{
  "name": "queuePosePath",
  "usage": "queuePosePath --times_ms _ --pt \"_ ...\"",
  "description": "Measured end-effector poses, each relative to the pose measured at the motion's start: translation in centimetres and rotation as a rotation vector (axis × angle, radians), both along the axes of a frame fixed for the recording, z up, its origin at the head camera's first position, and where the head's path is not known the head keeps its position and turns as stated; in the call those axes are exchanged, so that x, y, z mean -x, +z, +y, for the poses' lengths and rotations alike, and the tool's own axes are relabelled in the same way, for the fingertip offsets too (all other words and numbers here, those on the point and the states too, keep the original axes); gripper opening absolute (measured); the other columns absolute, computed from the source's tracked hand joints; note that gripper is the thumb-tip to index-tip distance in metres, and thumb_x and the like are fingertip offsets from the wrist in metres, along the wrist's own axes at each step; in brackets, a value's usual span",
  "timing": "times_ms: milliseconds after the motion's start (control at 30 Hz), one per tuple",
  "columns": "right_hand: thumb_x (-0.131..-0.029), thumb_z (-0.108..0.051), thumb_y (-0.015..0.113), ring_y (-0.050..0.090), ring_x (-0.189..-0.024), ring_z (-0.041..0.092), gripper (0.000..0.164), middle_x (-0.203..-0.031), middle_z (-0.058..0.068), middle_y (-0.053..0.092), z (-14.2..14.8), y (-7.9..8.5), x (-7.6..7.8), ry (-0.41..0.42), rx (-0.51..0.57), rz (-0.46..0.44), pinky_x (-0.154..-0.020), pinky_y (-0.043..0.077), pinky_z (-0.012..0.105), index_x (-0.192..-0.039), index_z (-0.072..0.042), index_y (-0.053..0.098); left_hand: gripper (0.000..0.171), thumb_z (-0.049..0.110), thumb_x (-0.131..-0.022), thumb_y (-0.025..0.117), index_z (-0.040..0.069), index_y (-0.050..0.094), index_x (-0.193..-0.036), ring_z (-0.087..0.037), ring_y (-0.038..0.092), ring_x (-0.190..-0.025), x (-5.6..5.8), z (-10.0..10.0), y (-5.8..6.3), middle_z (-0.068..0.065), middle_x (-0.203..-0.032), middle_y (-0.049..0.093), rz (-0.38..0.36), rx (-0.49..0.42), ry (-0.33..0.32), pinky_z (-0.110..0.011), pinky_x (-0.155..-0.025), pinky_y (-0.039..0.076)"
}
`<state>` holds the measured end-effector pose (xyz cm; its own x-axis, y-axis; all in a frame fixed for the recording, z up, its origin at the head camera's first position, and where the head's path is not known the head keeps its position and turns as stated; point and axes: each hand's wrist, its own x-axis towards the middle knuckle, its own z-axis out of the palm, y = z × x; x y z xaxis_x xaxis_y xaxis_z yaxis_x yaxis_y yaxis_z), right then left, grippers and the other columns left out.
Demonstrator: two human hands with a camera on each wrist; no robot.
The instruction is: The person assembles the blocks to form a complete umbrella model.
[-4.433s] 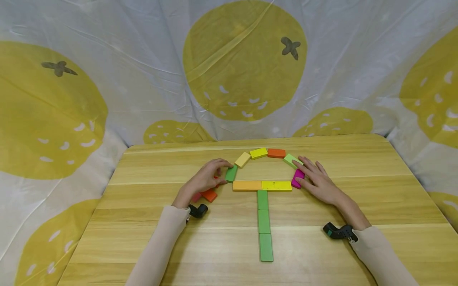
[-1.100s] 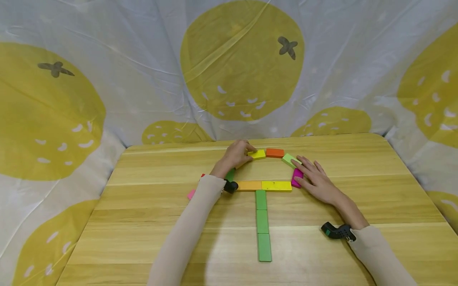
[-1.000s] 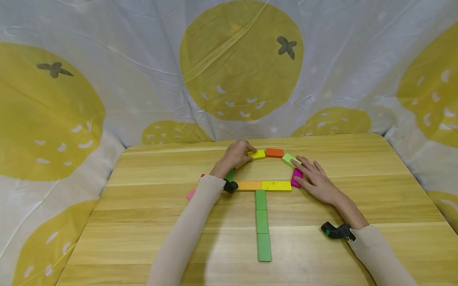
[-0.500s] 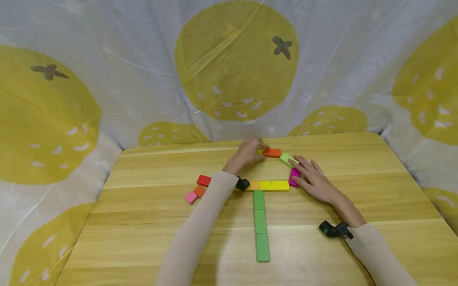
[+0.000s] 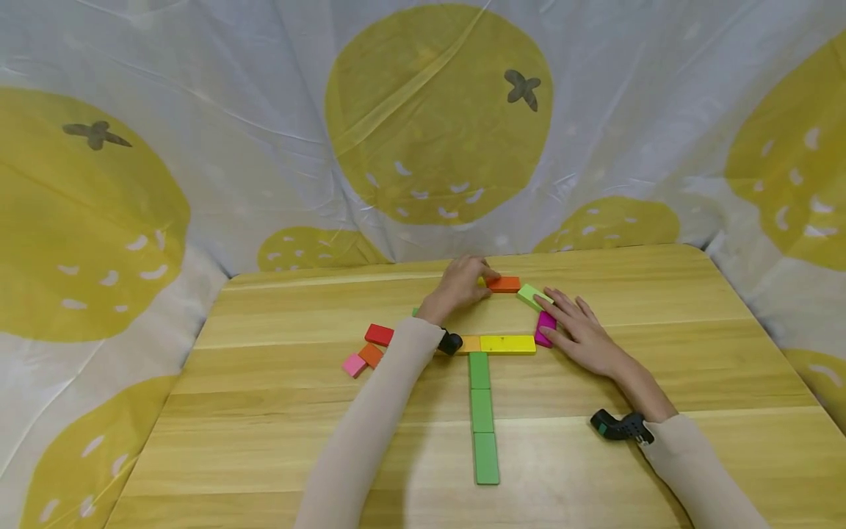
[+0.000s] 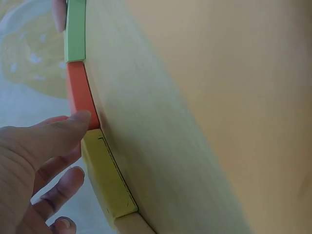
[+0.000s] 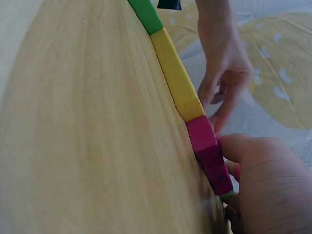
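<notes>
At the top of an arch of coloured wooden blocks, my left hand (image 5: 456, 285) pinches the left end of an orange block (image 5: 507, 284) between thumb and forefinger. Its other fingers hang beside a yellow block (image 6: 109, 173), which touches the orange one in the left wrist view. With fingers spread and fairly straight, my right hand (image 5: 581, 334) rests at the arch's right side. Its fingertips touch a light green block (image 5: 526, 294), and the thumb lies against a magenta block (image 7: 207, 146). The left hand and sleeve hide the arch's left part in the head view.
Below the arch lies a flat bar ending in a yellow piece (image 5: 507, 344). A column of green blocks (image 5: 483, 411) runs down from it. Loose red (image 5: 379, 335), orange (image 5: 371, 355) and pink (image 5: 354, 365) blocks lie left on the wooden table (image 5: 251, 441).
My left hand has moved rightward along the arch, from the green block at its left foot, past the yellow block, to the orange one. The right hand stays at the light green and magenta blocks.
</notes>
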<state>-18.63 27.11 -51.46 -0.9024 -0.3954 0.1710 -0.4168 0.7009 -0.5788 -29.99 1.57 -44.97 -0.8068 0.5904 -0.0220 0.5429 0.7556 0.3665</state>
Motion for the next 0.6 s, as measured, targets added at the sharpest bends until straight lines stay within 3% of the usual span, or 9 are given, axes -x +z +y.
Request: queuePosePath --times_ms 333,600 --pt "-0.107 -0.027 0.054 0.019 -0.157 0.048 0.060 -0.169 0.023 0.025 -0.15 0.08 0.00 0.008 0.002 0.002 -0.126 0.003 0.067 -0.162 -0.012 0.035 0.033 0.018 -0.095 0.076 0.021 0.076 -0.128 -0.024 0.060 -0.120 0.06 0.43 -0.31 -0.003 -0.128 0.071 0.077 0.055 -0.007 -0.038 -0.102 0.048" --pt "-0.107 -0.025 0.055 0.020 -0.156 0.049 0.061 -0.169 0.024 0.025 -0.08 0.06 -0.07 0.006 0.005 0.013 -0.126 0.002 0.066 -0.162 -0.009 0.034 0.032 0.012 -0.094 0.077 0.021 0.077 -0.125 -0.025 0.060 -0.119 -0.01 -0.06 -0.04 -0.001 -0.129 0.073 0.048 0.022 0.006 -0.040 -0.105 0.048"
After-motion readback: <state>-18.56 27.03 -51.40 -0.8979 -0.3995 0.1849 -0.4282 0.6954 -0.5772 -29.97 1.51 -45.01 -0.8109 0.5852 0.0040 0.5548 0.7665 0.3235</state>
